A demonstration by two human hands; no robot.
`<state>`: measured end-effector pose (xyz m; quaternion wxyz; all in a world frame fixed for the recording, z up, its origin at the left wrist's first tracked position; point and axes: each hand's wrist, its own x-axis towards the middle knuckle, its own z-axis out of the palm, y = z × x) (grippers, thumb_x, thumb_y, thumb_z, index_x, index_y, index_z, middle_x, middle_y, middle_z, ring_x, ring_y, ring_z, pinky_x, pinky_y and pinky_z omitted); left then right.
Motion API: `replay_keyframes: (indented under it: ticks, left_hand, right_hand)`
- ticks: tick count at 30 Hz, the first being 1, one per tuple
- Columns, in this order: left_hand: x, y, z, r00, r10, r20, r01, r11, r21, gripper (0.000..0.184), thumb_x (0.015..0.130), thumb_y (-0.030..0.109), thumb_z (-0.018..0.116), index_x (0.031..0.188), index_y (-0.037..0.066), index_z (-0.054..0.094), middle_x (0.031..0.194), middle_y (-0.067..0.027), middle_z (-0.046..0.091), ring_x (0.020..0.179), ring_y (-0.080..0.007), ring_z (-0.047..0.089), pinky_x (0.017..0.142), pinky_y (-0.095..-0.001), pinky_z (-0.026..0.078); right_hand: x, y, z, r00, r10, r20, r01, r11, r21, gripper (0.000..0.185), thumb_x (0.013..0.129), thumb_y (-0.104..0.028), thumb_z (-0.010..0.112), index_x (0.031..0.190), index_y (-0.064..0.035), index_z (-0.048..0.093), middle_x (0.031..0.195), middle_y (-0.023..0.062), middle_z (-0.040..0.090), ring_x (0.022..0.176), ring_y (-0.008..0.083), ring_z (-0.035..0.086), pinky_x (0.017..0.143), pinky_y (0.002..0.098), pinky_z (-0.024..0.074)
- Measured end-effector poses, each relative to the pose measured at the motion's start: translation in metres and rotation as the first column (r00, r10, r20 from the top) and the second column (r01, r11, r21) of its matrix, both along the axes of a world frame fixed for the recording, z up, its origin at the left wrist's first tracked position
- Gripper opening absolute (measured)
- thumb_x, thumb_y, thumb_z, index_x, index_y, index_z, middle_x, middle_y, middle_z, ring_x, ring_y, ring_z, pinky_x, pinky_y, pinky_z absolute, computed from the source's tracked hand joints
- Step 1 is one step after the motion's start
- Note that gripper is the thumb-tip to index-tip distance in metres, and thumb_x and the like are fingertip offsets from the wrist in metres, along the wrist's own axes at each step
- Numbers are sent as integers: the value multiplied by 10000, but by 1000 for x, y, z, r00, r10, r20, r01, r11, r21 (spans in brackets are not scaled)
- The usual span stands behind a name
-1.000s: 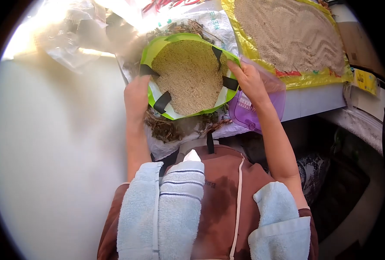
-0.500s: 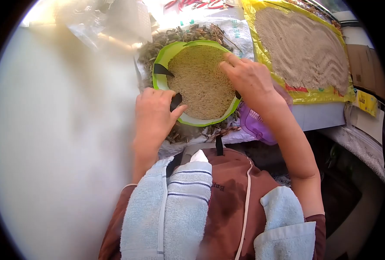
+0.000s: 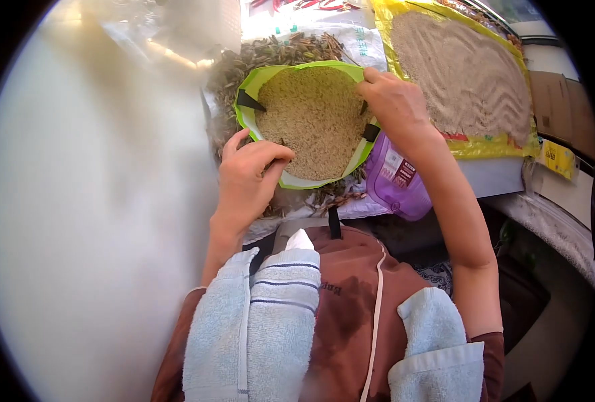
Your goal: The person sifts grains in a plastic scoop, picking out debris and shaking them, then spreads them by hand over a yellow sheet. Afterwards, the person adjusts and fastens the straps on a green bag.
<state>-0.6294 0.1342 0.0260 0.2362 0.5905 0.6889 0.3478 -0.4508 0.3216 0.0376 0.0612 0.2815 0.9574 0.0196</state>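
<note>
A bag (image 3: 306, 65) with a bright green rim, white lining and black straps stands wide open, filled with tan, grainy material (image 3: 311, 120). My left hand (image 3: 247, 177) is over its near left edge, with thumb and index finger brought together above the grains. A small dark tip shows by that index finger; what the fingers pinch is mostly hidden. At the far right edge, my right hand (image 3: 394, 104) has its fingers closed on the green rim. One black strap (image 3: 371, 132) lies just below that hand, another (image 3: 249, 100) at the left rim.
Dark dried pods or seeds (image 3: 270, 53) surround the bag on white sacking. A purple plastic container (image 3: 398, 181) sits under my right forearm. Sandy material (image 3: 458, 74) is spread on a yellow sheet (image 3: 475, 151) to the right. Red-handled tools (image 3: 311, 5) lie at the back.
My right hand has shifted outward to the rim, drawing the bag's top right edge wider. My left fingers have come together further over the grains, covering the strap seen there before.
</note>
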Motion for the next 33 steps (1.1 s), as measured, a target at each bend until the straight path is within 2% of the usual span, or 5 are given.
replay_keyframes:
  ticks: [5,14,17,23,33]
  left_hand:
    - [-1,-1,0,994,10,109,-11,1000,4,78,759,46,688,817,89,659,793,-8,673,801,-162,636,995,-410,349]
    - [3,2,7,999,-16,-31,17,999,32,102,745,67,708,833,98,669,828,-15,681,767,-174,617,868,-335,391]
    - [4,5,8,999,-10,-33,11,999,40,115,733,70,721,834,100,672,825,-16,683,752,-174,613,852,-324,395]
    - [-1,1,2,996,-19,90,14,999,52,111,712,56,736,800,93,679,772,-18,680,728,-161,610,841,-317,397]
    - [-2,0,10,994,66,84,-65,998,-13,187,695,64,743,864,109,680,776,-14,675,693,-188,585,792,-309,412]
  right_hand:
    - [5,0,0,966,-54,-253,35,996,-78,114,801,-87,573,875,-150,634,888,18,609,822,235,625,638,352,502]
    - [-4,6,14,803,-294,-519,104,926,-363,91,830,-144,603,904,-174,648,859,30,653,711,251,633,623,339,488]
    - [-6,8,22,751,-498,-435,225,811,-539,134,834,-88,599,939,-155,648,837,31,661,656,202,626,593,307,479]
    - [-5,7,23,589,-669,-453,93,613,-784,209,867,-13,560,1018,-130,644,847,0,637,654,64,579,559,225,438]
    - [7,4,28,454,-768,-453,-152,433,-888,233,980,-157,454,1165,-60,559,954,39,618,755,81,604,598,188,433]
